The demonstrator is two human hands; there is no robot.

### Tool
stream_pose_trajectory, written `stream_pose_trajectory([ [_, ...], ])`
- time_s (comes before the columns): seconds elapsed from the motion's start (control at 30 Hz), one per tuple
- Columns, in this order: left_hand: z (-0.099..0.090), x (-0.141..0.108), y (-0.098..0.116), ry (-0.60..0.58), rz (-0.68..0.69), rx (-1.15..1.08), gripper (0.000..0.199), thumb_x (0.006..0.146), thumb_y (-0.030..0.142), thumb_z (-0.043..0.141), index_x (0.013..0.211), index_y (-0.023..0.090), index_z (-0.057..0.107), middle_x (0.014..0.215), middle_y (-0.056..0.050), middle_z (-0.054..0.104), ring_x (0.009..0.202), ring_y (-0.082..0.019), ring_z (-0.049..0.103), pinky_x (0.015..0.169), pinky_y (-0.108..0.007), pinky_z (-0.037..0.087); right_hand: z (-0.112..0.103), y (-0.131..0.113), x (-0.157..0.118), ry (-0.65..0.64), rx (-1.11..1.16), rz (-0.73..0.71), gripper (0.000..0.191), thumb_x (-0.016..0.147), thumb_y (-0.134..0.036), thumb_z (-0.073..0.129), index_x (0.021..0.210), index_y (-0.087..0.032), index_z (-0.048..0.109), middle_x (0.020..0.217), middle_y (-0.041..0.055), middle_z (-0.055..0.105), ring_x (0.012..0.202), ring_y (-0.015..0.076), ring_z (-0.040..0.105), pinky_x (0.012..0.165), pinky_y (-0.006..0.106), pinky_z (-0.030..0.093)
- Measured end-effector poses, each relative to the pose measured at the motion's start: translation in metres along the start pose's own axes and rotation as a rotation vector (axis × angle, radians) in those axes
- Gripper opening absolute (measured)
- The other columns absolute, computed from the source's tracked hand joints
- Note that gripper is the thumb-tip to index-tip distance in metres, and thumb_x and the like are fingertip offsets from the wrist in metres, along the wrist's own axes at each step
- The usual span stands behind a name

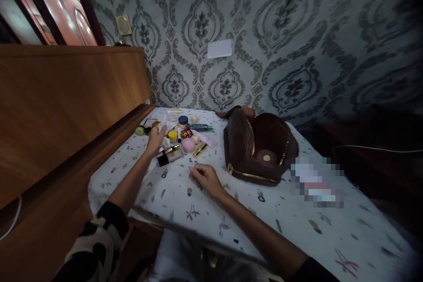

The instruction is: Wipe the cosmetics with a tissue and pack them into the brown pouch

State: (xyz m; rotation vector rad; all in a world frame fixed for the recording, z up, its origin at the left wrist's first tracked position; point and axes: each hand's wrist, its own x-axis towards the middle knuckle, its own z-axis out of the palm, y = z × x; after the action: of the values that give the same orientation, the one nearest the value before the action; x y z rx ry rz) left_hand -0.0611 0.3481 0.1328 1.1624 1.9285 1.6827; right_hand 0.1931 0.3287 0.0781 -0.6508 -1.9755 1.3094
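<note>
My left hand [155, 141] reaches into the left part of a group of cosmetics, its fingers at a whitish item [162, 128] that is too small to make out. Near it lie a yellow-lidded jar [172, 136], a blue-lidded jar [183, 121], a pink round item [188, 145], a gold tube [200, 149] and a black-capped bottle [170, 156]. My right hand [205, 177] rests over the cloth in front of them with its fingers curled together; whether it holds anything is hidden. An open brown bag [239, 141] stands to its right.
A patterned white cloth [132, 185] covers the table. A green tube [201, 127] and a pink tube [206, 139] lie among the cosmetics. At the left is a wooden panel [72, 110]; a patterned wall [224, 13] rises behind. A blurred item [315, 183] lies right of the bag.
</note>
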Motion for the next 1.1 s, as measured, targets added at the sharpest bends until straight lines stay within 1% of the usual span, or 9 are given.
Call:
stream_pose_trajectory([
  [0.1,-0.014,0.035,-0.003,0.079,0.009,0.281,0.028,0.087,0.033,0.054,0.106,0.014,0.062,0.115,-0.015,0.066,0.114,-0.028,0.057,0.095,-0.037,0.044,0.007,0.011,0.000,0.052,0.159,0.109,0.050,0.083,-0.062,0.054,0.063,-0.017,0.058,0.053,-0.0013,0.053,0.047,0.0096,0.045,0.046,0.021,0.036],
  [0.2,-0.016,0.055,-0.009,0.062,0.020,0.507,0.034,0.086,0.029,0.054,0.116,0.013,0.059,0.133,-0.019,0.056,0.132,-0.033,0.044,0.109,-0.044,0.032,0.008,0.013,-0.003,0.058,0.178,0.115,0.049,0.082,-0.061,0.057,0.063,-0.016,0.059,0.053,-0.0014,0.053,0.047,0.0089,0.045,0.046,0.021,0.035],
  [0.47,-0.003,0.078,-0.026,-0.063,0.024,0.859,0.051,0.078,0.029,0.062,0.124,0.010,0.057,0.133,-0.027,0.053,0.127,-0.043,0.046,0.101,-0.054,0.038,0.008,0.010,-0.006,0.045,0.242,0.141,0.045,0.082,-0.057,0.058,0.064,-0.016,0.059,0.056,-0.0008,0.055,0.049,0.0085,0.048,0.046,0.020,0.036],
  [0.6,-0.002,0.079,-0.024,-0.038,0.060,0.927,0.049,0.080,0.032,0.061,0.124,0.009,0.058,0.127,-0.028,0.056,0.121,-0.043,0.051,0.094,-0.052,0.044,0.007,0.011,-0.003,0.049,0.273,0.154,0.044,0.082,-0.055,0.061,0.063,-0.016,0.060,0.056,-0.0008,0.056,0.050,0.0083,0.050,0.047,0.019,0.038],
  [0.7,-0.006,0.080,-0.011,0.047,0.105,0.927,0.050,0.083,0.033,0.056,0.127,0.009,0.055,0.126,-0.027,0.056,0.120,-0.041,0.052,0.095,-0.052,0.044,0.005,0.010,0.000,0.049,0.331,0.183,0.045,0.080,-0.057,0.062,0.063,-0.016,0.060,0.056,-0.0010,0.057,0.049,0.0080,0.050,0.046,0.019,0.038],
  [0.8,-0.007,0.076,0.011,0.122,0.231,0.678,0.049,0.080,0.034,0.060,0.124,0.012,0.057,0.122,-0.020,0.062,0.120,-0.038,0.053,0.100,-0.051,0.042,0.001,0.010,0.003,0.068,0.434,0.203,0.047,0.078,-0.060,0.064,0.063,-0.015,0.060,0.056,-0.0013,0.057,0.047,0.0075,0.050,0.044,0.019,0.038],
  [0.9,0.002,0.049,0.033,-0.031,0.288,0.376,0.050,0.077,0.045,0.063,0.118,0.017,0.062,0.107,-0.009,0.069,0.102,-0.029,0.063,0.091,-0.042,0.050,-0.004,0.007,0.005,0.130,0.658,0.220,0.045,0.073,-0.059,0.070,0.073,-0.015,0.063,0.068,0.0009,0.063,0.054,0.0095,0.058,0.046,0.019,0.041],
  [1.0,0.021,-0.004,0.051,-0.429,0.105,-0.002,0.060,0.071,0.056,0.069,0.117,0.018,0.065,0.098,-0.007,0.071,0.091,-0.027,0.066,0.081,-0.037,0.054,-0.008,0.000,0.005,0.193,0.951,0.271,0.045,0.073,-0.056,0.074,0.093,-0.018,0.062,0.084,0.0026,0.068,0.066,0.0143,0.068,0.051,0.021,0.049],
  [1.1,0.043,-0.054,0.060,-0.706,0.103,-0.047,0.054,0.064,0.047,0.079,0.110,0.020,0.071,0.106,-0.008,0.072,0.105,-0.031,0.064,0.095,-0.039,0.050,-0.013,-0.005,0.003,0.174,1.125,0.284,0.040,0.080,-0.052,0.070,0.101,-0.019,0.061,0.087,0.0027,0.070,0.069,0.0151,0.070,0.056,0.024,0.054],
])
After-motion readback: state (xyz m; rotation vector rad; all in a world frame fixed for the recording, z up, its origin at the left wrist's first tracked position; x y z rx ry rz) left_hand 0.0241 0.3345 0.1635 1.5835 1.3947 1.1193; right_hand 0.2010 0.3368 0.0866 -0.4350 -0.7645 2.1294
